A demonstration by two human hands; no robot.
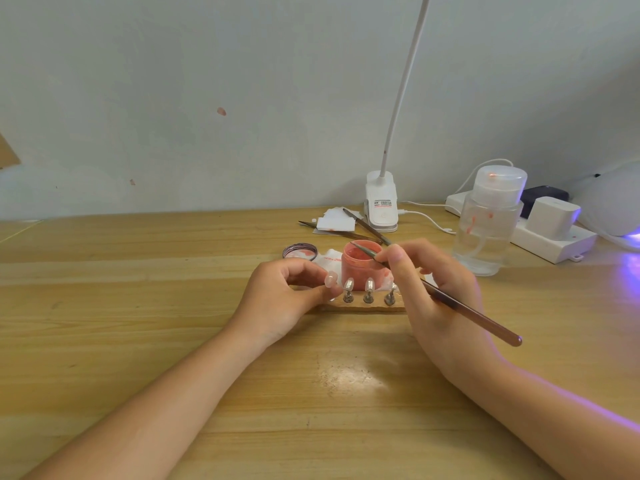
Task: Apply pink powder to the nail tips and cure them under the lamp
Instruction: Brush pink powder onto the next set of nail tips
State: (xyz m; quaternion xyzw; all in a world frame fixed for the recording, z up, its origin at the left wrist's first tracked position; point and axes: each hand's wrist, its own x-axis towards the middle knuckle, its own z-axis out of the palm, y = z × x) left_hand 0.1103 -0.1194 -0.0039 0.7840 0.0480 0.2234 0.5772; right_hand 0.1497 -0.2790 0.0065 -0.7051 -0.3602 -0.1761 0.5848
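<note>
Powdering looks barely begun: right hand [429,292] grips brush [450,299] over open pink powder jar [360,268]; left hand [287,296] pinches leftmost nail tip [330,280]; curing lamp [613,202], at two o'clock, awaits.

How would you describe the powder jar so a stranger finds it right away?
On the wooden table, look between the left hand and right hand, just behind the row of nail tips. The powder jar is the only open pink pot there.

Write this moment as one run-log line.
left hand: pinches nail tip | right hand: holds brush over pink powder jar | curing: not yet
</note>
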